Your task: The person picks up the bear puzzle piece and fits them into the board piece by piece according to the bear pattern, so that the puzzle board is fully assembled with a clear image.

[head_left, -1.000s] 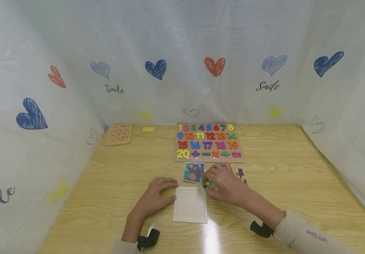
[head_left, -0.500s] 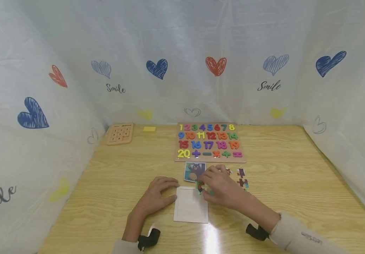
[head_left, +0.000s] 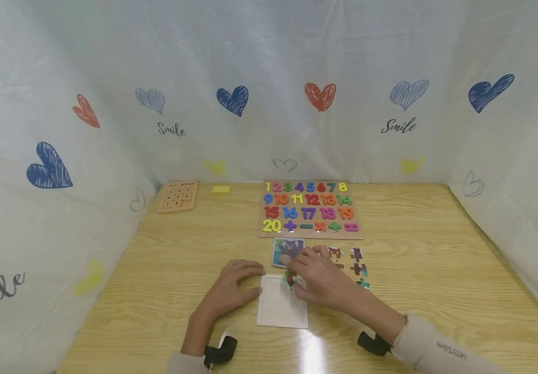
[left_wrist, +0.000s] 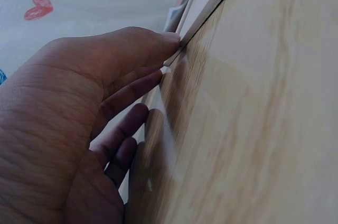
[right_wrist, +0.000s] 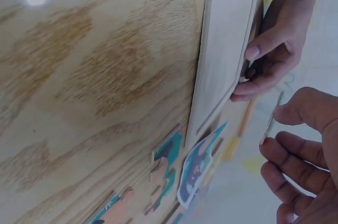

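Note:
In the head view my right hand (head_left: pixel 325 278) pinches a jigsaw piece (head_left: pixel 290 280), green and brown, above the top of a pale wooden puzzle tray (head_left: pixel 282 306). The right wrist view shows that jigsaw piece (right_wrist: pixel 272 121) edge-on between thumb and fingertips. My left hand (head_left: pixel 231 288) rests at the tray's left side; in the left wrist view its thumb (left_wrist: pixel 153 44) touches the tray edge and the other fingers are relaxed. A bear picture card (head_left: pixel 284 253) lies just beyond the tray, partly hidden by my right hand.
Several loose jigsaw pieces (head_left: pixel 358 269) lie to the right of the tray, some behind my right hand. A colourful number board (head_left: pixel 310 209) stands farther back. At the back left are a wooden number slide puzzle (head_left: pixel 177 197) and a yellow block (head_left: pixel 220 189).
My right hand has moved left with the jigsaw piece, from beside the tray's upper right corner to over its top part. More loose pieces show behind it. The left hand stays put.

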`<action>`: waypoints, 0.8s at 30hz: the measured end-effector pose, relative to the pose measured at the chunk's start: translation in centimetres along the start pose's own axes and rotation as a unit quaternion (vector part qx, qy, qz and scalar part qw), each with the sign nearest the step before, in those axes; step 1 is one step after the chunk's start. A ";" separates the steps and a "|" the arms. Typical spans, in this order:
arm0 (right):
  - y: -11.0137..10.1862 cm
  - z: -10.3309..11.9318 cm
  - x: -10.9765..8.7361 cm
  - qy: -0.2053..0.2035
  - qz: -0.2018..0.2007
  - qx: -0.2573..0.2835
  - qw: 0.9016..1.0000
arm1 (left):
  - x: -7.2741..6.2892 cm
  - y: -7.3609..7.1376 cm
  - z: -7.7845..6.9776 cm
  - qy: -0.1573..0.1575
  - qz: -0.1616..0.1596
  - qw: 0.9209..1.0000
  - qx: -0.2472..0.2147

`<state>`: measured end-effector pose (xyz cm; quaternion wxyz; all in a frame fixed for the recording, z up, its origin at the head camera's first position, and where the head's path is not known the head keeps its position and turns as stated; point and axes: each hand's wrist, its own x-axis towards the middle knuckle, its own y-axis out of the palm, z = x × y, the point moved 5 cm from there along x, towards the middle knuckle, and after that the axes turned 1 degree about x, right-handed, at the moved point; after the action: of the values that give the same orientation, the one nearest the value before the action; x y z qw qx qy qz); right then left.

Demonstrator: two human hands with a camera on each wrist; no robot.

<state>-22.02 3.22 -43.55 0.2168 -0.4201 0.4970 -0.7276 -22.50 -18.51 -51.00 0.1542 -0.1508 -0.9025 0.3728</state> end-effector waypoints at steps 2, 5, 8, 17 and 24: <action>0.2 0.0 0.1 -0.001 -0.002 0.005 1.000 | 0.0 0.0 0.0 0.001 -0.001 1.000 -0.001; 0.4 0.1 0.2 -0.001 0.000 0.010 1.000 | 0.0 0.0 0.0 0.000 -0.001 1.000 -0.002; 0.7 0.1 0.2 0.003 0.009 0.000 1.000 | 0.0 0.1 0.1 -0.002 0.000 1.000 -0.001; 1.4 0.4 0.5 -0.008 0.011 -0.021 1.000 | 0.0 0.1 0.0 0.000 0.001 1.000 -0.002; 2.1 0.4 0.9 -0.007 0.031 -0.015 0.999 | 0.1 0.0 0.0 0.003 0.000 1.000 -0.001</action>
<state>-22.36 1.45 -45.07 0.2364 -0.4130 0.5187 -0.7103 -22.54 -18.46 -50.99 0.1570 -0.1517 -0.9023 0.3718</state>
